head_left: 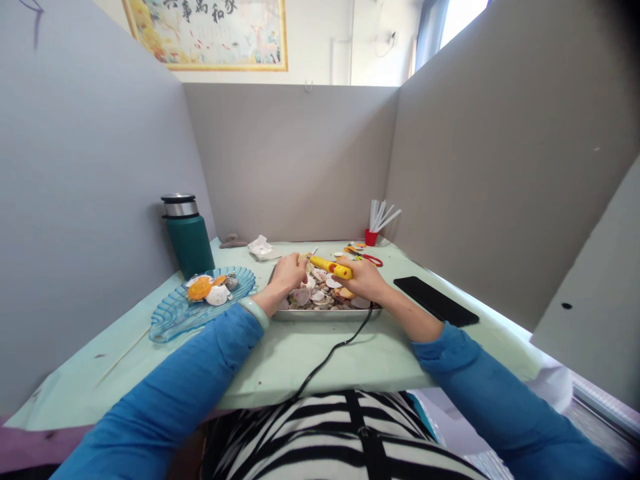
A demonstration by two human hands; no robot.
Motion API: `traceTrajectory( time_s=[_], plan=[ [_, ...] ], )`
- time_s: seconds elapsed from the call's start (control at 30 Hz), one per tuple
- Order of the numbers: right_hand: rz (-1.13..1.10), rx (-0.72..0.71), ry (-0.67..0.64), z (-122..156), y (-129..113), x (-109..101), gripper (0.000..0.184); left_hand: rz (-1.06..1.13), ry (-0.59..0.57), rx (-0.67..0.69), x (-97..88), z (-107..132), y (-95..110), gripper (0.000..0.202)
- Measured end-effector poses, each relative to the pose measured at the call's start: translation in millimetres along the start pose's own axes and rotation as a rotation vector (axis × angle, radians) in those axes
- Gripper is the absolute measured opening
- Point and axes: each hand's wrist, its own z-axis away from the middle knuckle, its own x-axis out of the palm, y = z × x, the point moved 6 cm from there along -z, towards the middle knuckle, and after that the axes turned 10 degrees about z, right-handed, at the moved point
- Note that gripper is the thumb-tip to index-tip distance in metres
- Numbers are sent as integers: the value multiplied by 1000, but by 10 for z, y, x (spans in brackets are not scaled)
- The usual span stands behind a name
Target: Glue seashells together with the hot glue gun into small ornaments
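My right hand [364,279] is closed round a yellow glue gun [331,267] with a black cord [330,353] trailing toward me. Its tip points left toward my left hand [289,272]. That hand's fingers are curled over something small that I cannot make out. Both hands hover over a metal tray [325,313] heaped with seashells [320,295].
A blue glass shell-shaped dish [175,320] with a few shells sits at the left, behind it a green flask [189,235]. A black phone [435,301] lies at the right. A red cup of white sticks [373,233], red scissors [370,258] and crumpled paper [263,248] stand at the back. Grey partitions enclose the table.
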Motion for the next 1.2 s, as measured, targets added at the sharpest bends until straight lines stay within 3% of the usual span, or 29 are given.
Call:
traceTrajectory(
  time_s=[1.2],
  plan=[
    [9, 24, 42, 4, 12, -33, 19, 3, 2, -22, -1, -4, -4, 22]
  ],
)
